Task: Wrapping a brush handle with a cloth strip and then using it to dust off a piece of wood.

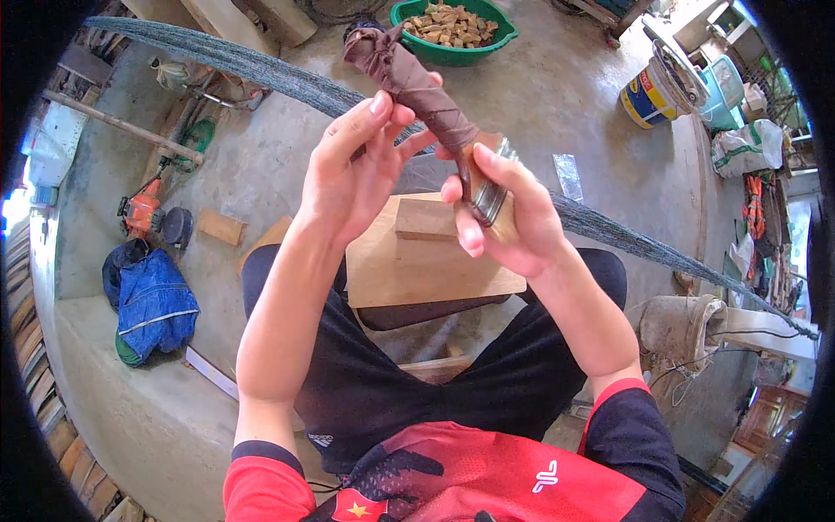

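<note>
In front of me, above my lap, I hold up a tool with a wooden handle (477,178) and metal fittings; its upper part is wound in brown cloth (435,109), which hides what lies under it. The handle end is in my right hand (532,228), thumb laid along it. Higher up, the fingers of my left hand (348,178) close on the cloth, bunched at its top end. Below my hands a flat wooden board (417,283) rests between my knees, bearing a wooden block (424,219).
A dark hammock (261,74) stretches across behind my hands. Beyond it stands a green basin (457,57) of wood chunks. A bucket (648,100) is at the far right. To the left lie a blue cloth bundle (156,300) and an orange power tool (141,209).
</note>
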The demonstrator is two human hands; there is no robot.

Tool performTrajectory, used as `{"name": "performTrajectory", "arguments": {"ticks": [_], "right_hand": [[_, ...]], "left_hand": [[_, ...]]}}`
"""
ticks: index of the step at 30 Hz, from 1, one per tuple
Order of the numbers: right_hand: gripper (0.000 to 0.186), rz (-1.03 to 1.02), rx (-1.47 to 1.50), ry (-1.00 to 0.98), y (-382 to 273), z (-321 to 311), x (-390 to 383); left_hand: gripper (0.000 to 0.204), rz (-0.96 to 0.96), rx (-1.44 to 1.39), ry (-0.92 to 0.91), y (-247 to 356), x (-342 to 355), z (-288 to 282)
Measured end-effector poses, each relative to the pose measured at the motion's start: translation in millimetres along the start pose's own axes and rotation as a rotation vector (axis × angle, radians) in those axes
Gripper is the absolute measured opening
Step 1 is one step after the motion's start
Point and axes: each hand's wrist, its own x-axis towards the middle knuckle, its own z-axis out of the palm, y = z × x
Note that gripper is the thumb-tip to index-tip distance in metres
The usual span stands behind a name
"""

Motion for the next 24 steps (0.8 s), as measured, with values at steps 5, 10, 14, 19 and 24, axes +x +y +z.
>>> {"name": "performTrajectory", "arguments": {"ticks": [5, 10, 14, 19, 24], "right_hand": [[0.036, 0.063, 0.209, 0.008, 18, 4, 2], [0.034, 0.044, 0.252, -0.001, 12, 1, -2], [0.035, 0.049, 0.164, -0.053, 7, -5, 0], [0.039, -0.063, -0.175, 0.230, 6, 12, 5], [0.038, -0.375, -1.026, 0.121, -5, 10, 3]], "left_hand": [[0.041, 0.001, 0.102, -0.060, -9, -2, 23], [0.043, 0.025, 0.612, -0.133, 13, -1, 27], [0.035, 0.120, 0.610, -0.112, 21, -7, 9], [0.035, 0.245, 0.650, 0.048, 5, -5, 14], [0.034, 0.212, 1.024, 0.133, 5, -8, 22]]}}
